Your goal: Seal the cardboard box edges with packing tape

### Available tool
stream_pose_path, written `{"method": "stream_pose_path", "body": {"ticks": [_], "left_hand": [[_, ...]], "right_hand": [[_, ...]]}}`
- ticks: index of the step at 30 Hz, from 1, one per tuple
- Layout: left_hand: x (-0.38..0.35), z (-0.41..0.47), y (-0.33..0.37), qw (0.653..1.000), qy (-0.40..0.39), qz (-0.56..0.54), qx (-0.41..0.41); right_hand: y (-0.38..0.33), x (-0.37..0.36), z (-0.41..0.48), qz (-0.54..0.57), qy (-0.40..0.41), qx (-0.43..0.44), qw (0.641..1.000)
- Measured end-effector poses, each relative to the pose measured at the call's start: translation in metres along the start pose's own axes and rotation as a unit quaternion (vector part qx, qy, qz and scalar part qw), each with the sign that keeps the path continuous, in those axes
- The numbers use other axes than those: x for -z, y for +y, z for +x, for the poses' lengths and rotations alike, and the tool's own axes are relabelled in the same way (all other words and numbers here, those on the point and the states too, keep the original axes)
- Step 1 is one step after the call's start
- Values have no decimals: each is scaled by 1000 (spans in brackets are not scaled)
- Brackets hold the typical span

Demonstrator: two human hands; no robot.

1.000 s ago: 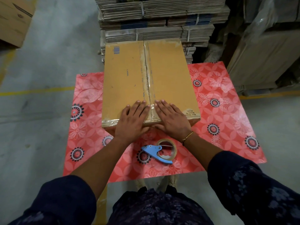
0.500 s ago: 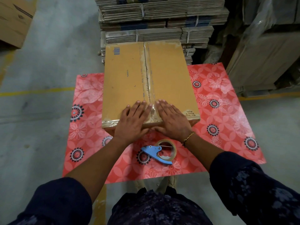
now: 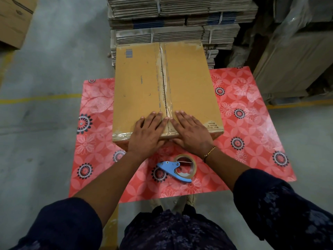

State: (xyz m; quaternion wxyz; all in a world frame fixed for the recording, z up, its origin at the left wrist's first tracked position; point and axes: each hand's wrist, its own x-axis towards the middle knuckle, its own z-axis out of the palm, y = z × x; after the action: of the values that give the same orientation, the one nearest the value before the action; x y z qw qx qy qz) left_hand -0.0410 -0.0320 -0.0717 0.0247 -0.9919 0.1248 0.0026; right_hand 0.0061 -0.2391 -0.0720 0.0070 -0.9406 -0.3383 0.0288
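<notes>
Cardboard box (image 3: 187, 83) on the red floral bench (image 3: 252, 127), clear tape along its centre seam, left hand (image 3: 146, 134) and right hand (image 3: 191, 131) pressed flat on the box's near edge either side of the seam, neither grip closed on anything, blue tape dispenser (image 3: 177, 168) just nearer than the box

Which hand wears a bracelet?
The right hand: a thin gold bracelet circles its wrist. The left hand has a bare wrist.

The cardboard box (image 3: 187, 83) filled the table's (image 3: 252, 123) middle and far edge, with bundled flat cartons (image 3: 176, 33) stacked just behind it. Bare tabletop lay open on either side, while the tape dispenser (image 3: 177, 168) sat in the near strip between the forearms.
</notes>
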Motion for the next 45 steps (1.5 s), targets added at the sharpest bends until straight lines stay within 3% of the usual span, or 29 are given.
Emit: {"method": "stream_pose_path", "body": {"ticks": [10,18,26,28,34,37,40,45], "left_hand": [[8,-1,1,999,-41,27,1],[21,-3,-2,997,-72,-13,-9],[24,-21,-23,998,-45,-37,32],[23,-35,-26,997,-14,-53,62],[17,-84,-16,973,128,-171,89],[8,-101,-7,958,124,-239,105],[0,-114,-3,939,105,-297,139],[-2,-133,-4,916,50,-357,176]], "right_hand": [[0,5,-2,10,-29,11,999],[2,12,-15,40,-35,9,999],[-24,9,-89,130,135,-45,981],[-33,-3,-102,153,111,-59,980],[-57,-36,-113,117,-78,-86,986],[-65,-47,-109,48,-151,-100,982],[-73,-48,-102,23,-167,-120,978],[-78,-47,-102,89,-158,-124,975]]}}
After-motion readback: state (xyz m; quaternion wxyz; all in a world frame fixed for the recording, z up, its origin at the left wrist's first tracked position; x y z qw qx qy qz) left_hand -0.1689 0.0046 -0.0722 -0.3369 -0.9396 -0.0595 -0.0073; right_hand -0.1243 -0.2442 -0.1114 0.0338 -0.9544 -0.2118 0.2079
